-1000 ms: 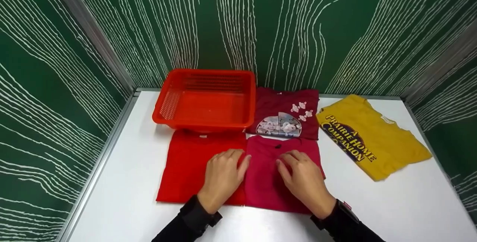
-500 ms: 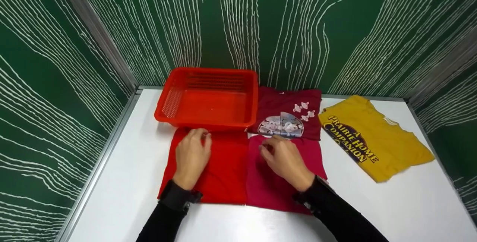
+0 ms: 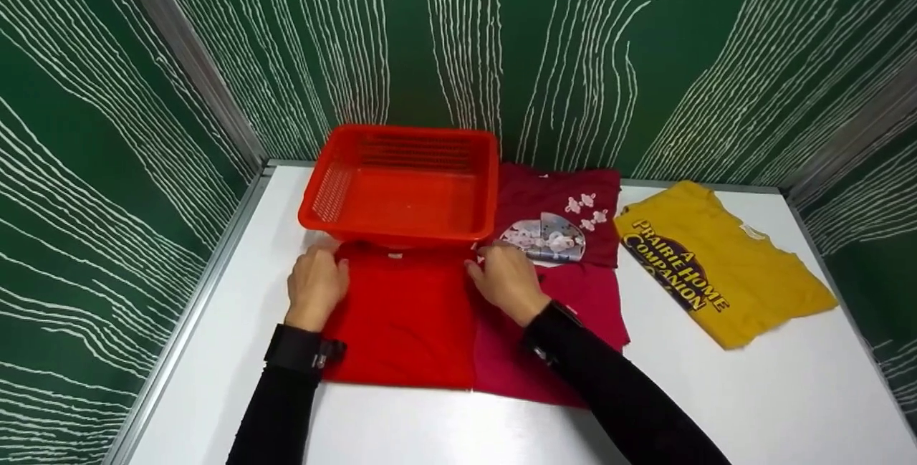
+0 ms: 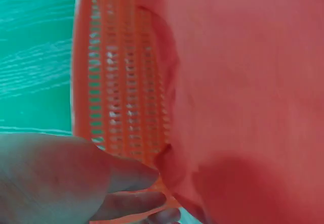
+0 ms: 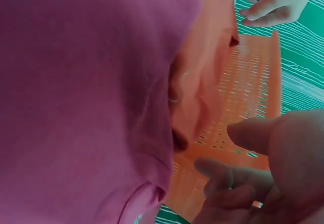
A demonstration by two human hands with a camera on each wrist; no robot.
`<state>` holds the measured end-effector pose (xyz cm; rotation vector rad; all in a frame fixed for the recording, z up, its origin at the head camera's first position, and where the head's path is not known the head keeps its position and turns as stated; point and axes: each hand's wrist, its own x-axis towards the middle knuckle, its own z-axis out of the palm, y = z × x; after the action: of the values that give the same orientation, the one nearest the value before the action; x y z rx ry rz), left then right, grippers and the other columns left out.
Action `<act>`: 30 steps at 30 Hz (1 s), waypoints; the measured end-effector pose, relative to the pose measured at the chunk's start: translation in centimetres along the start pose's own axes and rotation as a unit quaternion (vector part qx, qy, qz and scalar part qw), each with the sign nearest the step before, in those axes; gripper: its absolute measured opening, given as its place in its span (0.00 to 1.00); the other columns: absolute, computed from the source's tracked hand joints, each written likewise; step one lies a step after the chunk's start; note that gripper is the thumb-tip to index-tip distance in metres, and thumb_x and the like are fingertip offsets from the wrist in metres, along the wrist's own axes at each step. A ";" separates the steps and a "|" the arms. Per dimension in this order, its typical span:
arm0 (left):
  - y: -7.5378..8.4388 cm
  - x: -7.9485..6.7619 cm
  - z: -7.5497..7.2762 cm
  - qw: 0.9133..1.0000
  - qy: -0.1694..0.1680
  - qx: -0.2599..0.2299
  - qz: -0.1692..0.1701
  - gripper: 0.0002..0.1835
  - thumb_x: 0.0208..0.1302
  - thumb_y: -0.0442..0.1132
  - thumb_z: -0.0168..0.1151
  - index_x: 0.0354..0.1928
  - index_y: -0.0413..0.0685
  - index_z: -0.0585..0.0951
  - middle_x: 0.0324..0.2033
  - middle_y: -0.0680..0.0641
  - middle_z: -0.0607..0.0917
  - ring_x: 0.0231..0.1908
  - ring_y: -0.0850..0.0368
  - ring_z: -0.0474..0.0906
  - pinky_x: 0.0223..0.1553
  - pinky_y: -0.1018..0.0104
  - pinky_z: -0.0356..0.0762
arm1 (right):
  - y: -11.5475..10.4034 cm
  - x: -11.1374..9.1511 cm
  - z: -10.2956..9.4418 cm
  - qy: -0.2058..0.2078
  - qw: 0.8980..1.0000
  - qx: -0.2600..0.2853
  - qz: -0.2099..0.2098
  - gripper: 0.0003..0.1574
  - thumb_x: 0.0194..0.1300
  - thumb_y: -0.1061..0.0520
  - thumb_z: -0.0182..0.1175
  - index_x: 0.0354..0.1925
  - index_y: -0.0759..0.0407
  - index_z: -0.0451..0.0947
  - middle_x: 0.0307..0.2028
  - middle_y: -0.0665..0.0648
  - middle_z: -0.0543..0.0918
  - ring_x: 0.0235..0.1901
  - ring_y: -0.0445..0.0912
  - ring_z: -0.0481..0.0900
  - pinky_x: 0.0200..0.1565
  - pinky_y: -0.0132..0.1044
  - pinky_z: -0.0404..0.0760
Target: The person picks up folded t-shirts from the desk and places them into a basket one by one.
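A folded red T-shirt (image 3: pixel 401 314) lies flat, its collar and small tag toward the basket. At its far left corner is my left hand (image 3: pixel 315 286), fingertips right at the cloth's edge in the left wrist view. My right hand (image 3: pixel 507 280) hovers by its far right corner, over the neighbouring magenta shirt (image 3: pixel 584 314). In the right wrist view the right thumb (image 5: pixel 250 134) and fingers stand apart with nothing between them. A red plastic basket (image 3: pixel 410 239) stands just behind the red T-shirt.
A folded maroon shirt (image 3: pixel 605 246) with a printed picture lies beside the basket. Farther right is a folded yellow T-shirt (image 3: pixel 759 293) with lettering. Green panels (image 3: pixel 544 56) with white streaks wall in the white table (image 3: pixel 430 429) at the back and sides.
Both hands have moved left and forward, from over the red and magenta shirts to the red T-shirt's two far corners. The shirts and basket stay in place.
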<state>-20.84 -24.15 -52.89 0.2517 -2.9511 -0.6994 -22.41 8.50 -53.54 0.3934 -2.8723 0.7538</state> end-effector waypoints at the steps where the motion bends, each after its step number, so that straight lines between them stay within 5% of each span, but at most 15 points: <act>1: -0.2 0.2 0.0 1.000 -0.003 0.000 -0.001 0.20 0.77 0.39 0.62 0.63 0.35 0.86 0.56 0.30 0.88 0.54 0.27 0.86 0.52 0.32 0.86 | 0.0 0.2 0.3 -0.004 1.000 -0.010 0.005 0.16 0.74 0.48 0.71 0.35 0.60 0.90 0.34 0.65 0.91 0.39 0.66 0.90 0.40 0.61 0.87; 12: -1.9 1.6 1.0 0.998 -0.054 0.014 -0.013 0.19 0.78 0.41 0.62 0.59 0.34 0.87 0.55 0.27 0.88 0.56 0.26 0.86 0.55 0.32 0.85 | -0.3 1.3 2.8 -0.075 0.991 -0.078 0.075 0.27 0.75 0.41 0.70 0.43 0.65 0.90 0.45 0.69 0.91 0.46 0.67 0.90 0.46 0.62 0.89; 21: -1.8 2.3 1.7 0.997 -0.073 0.019 -0.011 0.21 0.78 0.41 0.63 0.60 0.29 0.85 0.58 0.27 0.85 0.60 0.27 0.83 0.60 0.34 0.83 | 2.4 2.8 7.6 -0.049 0.991 -0.112 0.053 0.25 0.70 0.41 0.72 0.42 0.64 0.89 0.39 0.68 0.91 0.38 0.67 0.91 0.37 0.62 0.89; 28: -1.8 3.1 2.2 0.997 -0.067 0.010 0.035 0.17 0.75 0.38 0.62 0.53 0.27 0.86 0.53 0.26 0.87 0.56 0.27 0.85 0.59 0.36 0.84 | 2.9 3.2 8.9 -0.026 0.994 -0.103 0.025 0.21 0.70 0.45 0.72 0.41 0.64 0.88 0.37 0.67 0.92 0.35 0.66 0.91 0.35 0.63 0.88; 30: -3.0 3.8 3.1 0.997 -0.061 0.003 0.050 0.18 0.74 0.40 0.64 0.52 0.27 0.86 0.51 0.27 0.88 0.54 0.27 0.85 0.57 0.38 0.85 | 3.2 3.4 9.1 -0.032 0.994 -0.103 0.026 0.22 0.69 0.44 0.72 0.41 0.63 0.88 0.37 0.67 0.92 0.36 0.66 0.92 0.36 0.62 0.89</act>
<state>-24.56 -26.10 -56.79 0.0636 -3.0551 -0.7168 -27.19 5.91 -62.12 0.3215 -2.9925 0.4545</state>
